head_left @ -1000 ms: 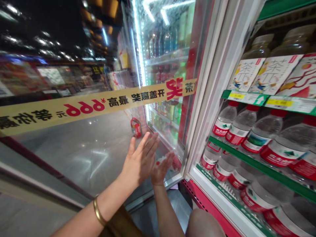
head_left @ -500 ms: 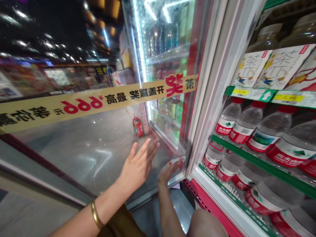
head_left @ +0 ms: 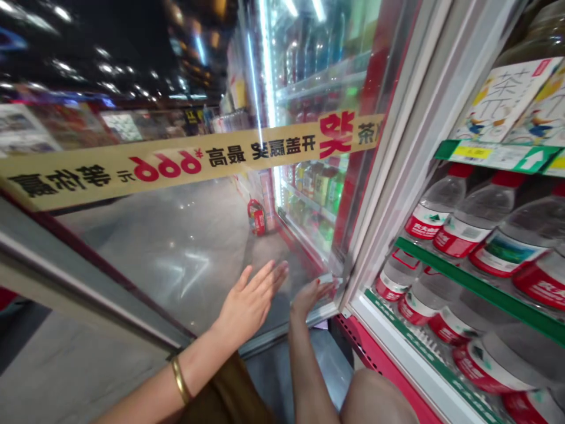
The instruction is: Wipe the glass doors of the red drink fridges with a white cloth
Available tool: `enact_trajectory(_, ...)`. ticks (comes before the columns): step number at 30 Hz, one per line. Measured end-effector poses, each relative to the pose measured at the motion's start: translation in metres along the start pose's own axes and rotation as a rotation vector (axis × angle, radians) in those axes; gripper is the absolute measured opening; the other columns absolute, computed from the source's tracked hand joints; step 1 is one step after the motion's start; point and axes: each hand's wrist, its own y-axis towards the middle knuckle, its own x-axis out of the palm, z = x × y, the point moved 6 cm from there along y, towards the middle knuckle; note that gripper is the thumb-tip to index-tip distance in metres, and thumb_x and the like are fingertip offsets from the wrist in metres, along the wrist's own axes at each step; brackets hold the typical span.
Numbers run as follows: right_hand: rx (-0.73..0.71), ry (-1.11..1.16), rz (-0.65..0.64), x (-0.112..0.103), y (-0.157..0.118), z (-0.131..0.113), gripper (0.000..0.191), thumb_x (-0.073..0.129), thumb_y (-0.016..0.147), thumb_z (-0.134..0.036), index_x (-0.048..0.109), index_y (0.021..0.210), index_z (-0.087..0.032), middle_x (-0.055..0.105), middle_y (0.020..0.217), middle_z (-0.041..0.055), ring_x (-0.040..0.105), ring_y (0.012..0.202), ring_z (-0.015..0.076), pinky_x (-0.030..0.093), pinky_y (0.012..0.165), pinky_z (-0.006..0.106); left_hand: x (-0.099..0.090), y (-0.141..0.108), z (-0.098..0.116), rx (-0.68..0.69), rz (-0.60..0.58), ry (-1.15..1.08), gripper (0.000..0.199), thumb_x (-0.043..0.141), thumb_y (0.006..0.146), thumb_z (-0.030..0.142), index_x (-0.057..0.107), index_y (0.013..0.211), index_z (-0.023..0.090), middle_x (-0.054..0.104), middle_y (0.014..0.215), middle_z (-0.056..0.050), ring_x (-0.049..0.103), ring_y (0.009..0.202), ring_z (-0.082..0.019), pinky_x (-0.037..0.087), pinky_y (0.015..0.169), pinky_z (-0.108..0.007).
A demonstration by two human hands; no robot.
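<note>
Hands at the glass door of a shop drinks cooler, seen from above and behind the arms. The left hand (head_left: 251, 305), with a gold bangle (head_left: 180, 380) on its wrist, is open, its fingers spread and its palm turned toward the glass. It holds nothing. The right hand (head_left: 309, 297) is also open and empty, with its fingers less widely spread, and lies nearer the door's lower corner. Neither hand clearly presses the pane; contact cannot be told from this view.

The glass door (head_left: 172, 235) stands open directly ahead of the hands, with its long axis upright. A tan promotional strip (head_left: 189, 158) with black characters and red numerals runs across it. To the right, inside the open cabinet, water bottles (head_left: 454, 215) with red caps and labels lie in rows on sloped shelves, each with a green shelf edge (head_left: 468, 282). Tea bottles (head_left: 507, 100) with pale paper labels stand above a price strip (head_left: 497, 156).

Beyond the door, a neighbouring cooler (head_left: 318, 88) is lit by white light strips, and a red fire extinguisher (head_left: 256, 218) rests on the polished floor (head_left: 185, 282). A bare knee (head_left: 377, 400) and a brown garment (head_left: 225, 391) occupy the lower edge.
</note>
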Motion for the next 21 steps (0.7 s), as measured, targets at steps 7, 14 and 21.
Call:
enact_trajectory(7,-0.635,0.13,-0.369,0.013,-0.023,-0.115,0.082,0.057,0.103,-0.039,0.025,0.178,-0.039,0.044,0.179,0.0004,0.029,0.172,0.036,0.034,0.136,0.067,-0.056,-0.048,-0.055,-0.42,0.144,0.039,0.084,0.065,0.106,0.036,0.022,0.179,0.035,0.053,0.171,-0.006,0.015,0.175,-0.023,-0.008,0.142,-0.056)
enact_trajectory(14,-0.421,0.074,-0.15,-0.011,0.026,-0.096,0.083,0.031,0.108,-0.022,-0.01,0.179,-0.019,-0.002,0.189,0.0178,-0.005,0.176,0.0391,0.024,0.13,0.088,-0.066,-0.072,-0.063,-0.518,0.252,0.046,0.09,0.068,0.106,0.038,0.018,0.18,0.029,0.045,0.176,-0.01,0.008,0.175,-0.023,0.0,0.144,-0.053)
enact_trajectory(21,-1.107,0.236,-0.505,0.004,0.01,-0.195,0.069,0.058,0.105,-0.028,0.043,0.172,-0.027,0.052,0.174,0.0081,0.022,0.174,0.0252,0.014,0.143,0.06,-0.07,-0.094,-0.065,-0.705,0.327,-0.036,0.1,0.067,0.1,0.016,0.008,0.181,0.023,0.019,0.185,-0.016,0.008,0.175,-0.032,0.013,0.142,-0.064)
